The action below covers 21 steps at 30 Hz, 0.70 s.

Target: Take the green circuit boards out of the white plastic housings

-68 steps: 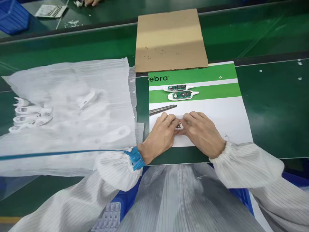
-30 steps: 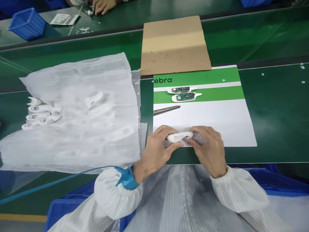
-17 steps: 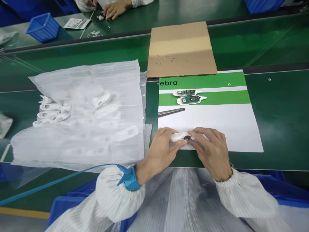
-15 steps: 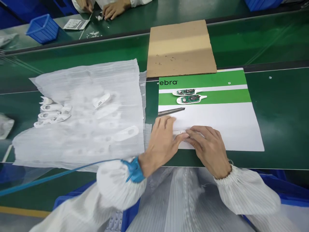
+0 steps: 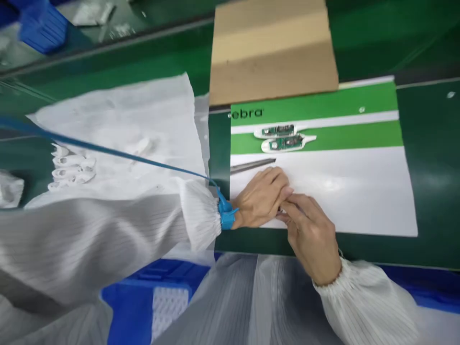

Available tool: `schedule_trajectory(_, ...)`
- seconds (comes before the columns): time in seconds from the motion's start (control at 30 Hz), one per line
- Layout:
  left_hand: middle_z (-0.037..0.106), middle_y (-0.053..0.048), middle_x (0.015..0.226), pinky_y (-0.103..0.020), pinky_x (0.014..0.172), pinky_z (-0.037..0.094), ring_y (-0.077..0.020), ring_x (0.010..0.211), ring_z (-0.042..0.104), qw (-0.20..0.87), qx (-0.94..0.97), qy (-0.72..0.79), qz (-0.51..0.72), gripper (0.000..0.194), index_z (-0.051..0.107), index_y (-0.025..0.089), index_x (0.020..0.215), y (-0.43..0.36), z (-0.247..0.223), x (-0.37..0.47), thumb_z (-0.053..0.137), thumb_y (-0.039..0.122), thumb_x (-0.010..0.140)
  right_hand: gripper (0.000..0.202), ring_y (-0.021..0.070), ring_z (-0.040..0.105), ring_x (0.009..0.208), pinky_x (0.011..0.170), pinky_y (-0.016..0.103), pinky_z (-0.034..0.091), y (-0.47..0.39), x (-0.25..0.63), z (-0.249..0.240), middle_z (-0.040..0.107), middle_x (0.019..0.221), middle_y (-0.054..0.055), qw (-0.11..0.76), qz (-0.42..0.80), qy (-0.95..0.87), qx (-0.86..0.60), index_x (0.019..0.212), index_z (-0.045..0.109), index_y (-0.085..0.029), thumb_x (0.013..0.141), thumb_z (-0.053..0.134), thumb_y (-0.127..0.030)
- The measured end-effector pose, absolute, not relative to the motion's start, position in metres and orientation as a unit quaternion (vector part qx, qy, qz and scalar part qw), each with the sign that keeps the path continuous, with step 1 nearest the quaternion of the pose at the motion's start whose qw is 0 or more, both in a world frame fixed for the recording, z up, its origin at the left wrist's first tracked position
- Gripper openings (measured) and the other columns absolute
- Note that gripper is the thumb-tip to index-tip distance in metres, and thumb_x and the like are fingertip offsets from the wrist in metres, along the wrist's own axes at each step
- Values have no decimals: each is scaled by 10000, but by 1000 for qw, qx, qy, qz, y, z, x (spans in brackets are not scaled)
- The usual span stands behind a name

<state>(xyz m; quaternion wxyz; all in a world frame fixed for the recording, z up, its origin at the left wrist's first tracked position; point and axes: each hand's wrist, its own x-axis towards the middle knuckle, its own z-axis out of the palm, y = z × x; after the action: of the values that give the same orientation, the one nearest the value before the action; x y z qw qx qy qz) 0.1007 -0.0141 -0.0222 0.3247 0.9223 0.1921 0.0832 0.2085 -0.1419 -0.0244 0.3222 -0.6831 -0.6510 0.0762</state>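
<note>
We note both hands, left (image 5: 260, 199) and right (image 5: 311, 232), meeting on the near edge of the green-and-white printed sheet (image 5: 352, 187). Two white casings with circuit boards (image 5: 283, 137) lie farther back on it. Behind, brown cardboard (image 5: 271, 50); left, white foam sheet (image 5: 118, 124).

Green-and-white striped card (image 5: 323, 158), brown cardboard (image 5: 273, 48), blue wrist strap (image 5: 225, 215).

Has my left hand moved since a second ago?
Yes. The left hand has shifted up the white sheet toward the tweezers, now almost touching them.
</note>
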Motion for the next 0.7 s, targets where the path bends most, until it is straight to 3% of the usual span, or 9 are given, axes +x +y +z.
schedule_trajectory(0.2, 537, -62, 921, -375, 858, 429, -205, 879, 483, 341, 916, 190, 91, 332, 491, 195, 897, -14, -35, 102, 240, 352, 1047, 318, 236, 579, 964, 799, 388, 541, -145, 210, -29, 619, 1071, 90, 295, 143, -645, -690, 1168, 597, -204, 904, 509, -49)
schedule_trajectory(0.43, 601, -77, 1095, -409, 914, 441, -244, 1040, 510, 365, 878, 280, 135, 322, 565, 195, 1096, -47, -27, 67, 608, 455, 911, 222, 200, 595, 912, 710, 320, 530, -166, 214, -29, 592, 1061, 69, 312, 199, -566, -737, 1115, 608, -221, 898, 608, -177)
schedule_trajectory(0.57, 651, -36, 980, -350, 793, 481, -212, 955, 565, 407, 820, 371, 155, 236, 623, 216, 992, -73, -22, 50, 688, 406, 869, 163, 185, 615, 902, 697, 297, 536, -175, 212, -35, 627, 1049, 53, 347, 182, -548, -739, 1071, 604, -225, 909, 609, -217)
schedule_trajectory(0.7, 669, -15, 990, -339, 804, 495, -193, 957, 590, 439, 772, 410, 208, 229, 636, 225, 949, -88, -21, 51, 748, 379, 822, 105, 176, 627, 856, 672, 290, 541, -176, 209, -39, 650, 991, 40, 365, 151, -546, -739, 999, 599, -223, 898, 626, -225)
